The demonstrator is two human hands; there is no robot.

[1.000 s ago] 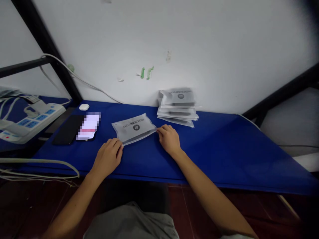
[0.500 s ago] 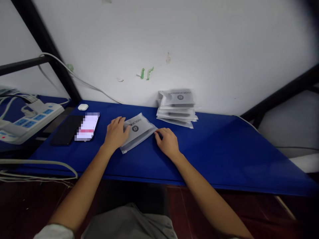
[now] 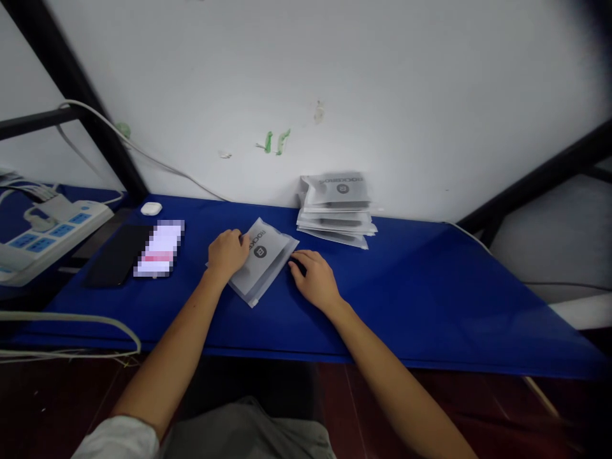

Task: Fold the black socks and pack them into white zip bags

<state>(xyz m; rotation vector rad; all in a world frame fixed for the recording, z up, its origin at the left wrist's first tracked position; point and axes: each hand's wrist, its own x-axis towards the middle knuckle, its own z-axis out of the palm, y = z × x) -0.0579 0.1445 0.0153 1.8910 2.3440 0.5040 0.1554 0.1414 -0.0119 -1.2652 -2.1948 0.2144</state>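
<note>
A frosted zip bag (image 3: 268, 255) with dark ROCKBROS-style print and a round logo lies aslant on the blue tabletop, its zip edge facing me and to the right. Across its left side is my left hand (image 3: 227, 256), fingers bent and closed on the bag's edge; the fingertips are partly hidden. My right hand (image 3: 315, 277) rests on the table by the bag's right corner. Its thumb and fingers are apart, and it grips nothing. Behind it, a stack of similar zip bags (image 3: 337, 220) sits against the wall.
At the left lie a phone with a lit screen (image 3: 160, 248), a dark flat slab (image 3: 117, 258) and a white earbud case (image 3: 152, 208). Further left is a power strip (image 3: 57, 236) with plugs. Cables hang near the table's front left edge, and black metal bars flank both sides.
The bag has turned so its zip edge faces more to the right. My left hand's fingers have drawn in, and my right hand has let go of the bag's corner. The view shifted slightly.
</note>
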